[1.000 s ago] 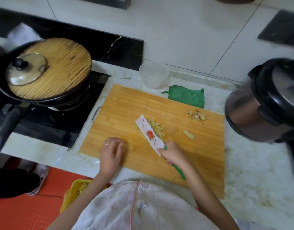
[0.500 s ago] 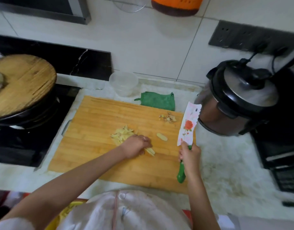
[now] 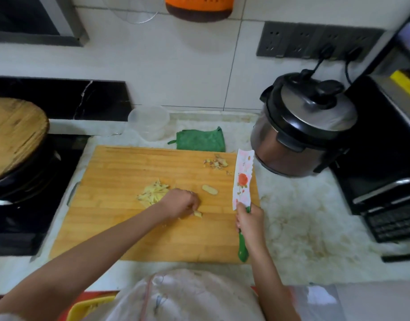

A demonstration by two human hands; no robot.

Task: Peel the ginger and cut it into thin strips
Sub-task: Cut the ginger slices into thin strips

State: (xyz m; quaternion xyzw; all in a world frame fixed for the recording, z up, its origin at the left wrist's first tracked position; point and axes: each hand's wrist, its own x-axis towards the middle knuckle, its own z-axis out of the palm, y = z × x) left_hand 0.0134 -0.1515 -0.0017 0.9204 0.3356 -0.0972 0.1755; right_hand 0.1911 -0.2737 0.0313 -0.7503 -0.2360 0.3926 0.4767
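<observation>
On the board, left fingers pinch ginger while right fingers clasp the knife.

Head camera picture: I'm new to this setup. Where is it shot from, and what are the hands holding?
No machine here: a person works bare-handed, and the one camera sits on their head, looking down. The left hand pinches a small ginger piece on the wooden cutting board. The right hand grips the green handle of a flowered knife at the board's right edge. On the board lie ginger strips, one ginger slice and peel scraps. Behind it: a green cloth, a clear tub, a pressure cooker.
</observation>
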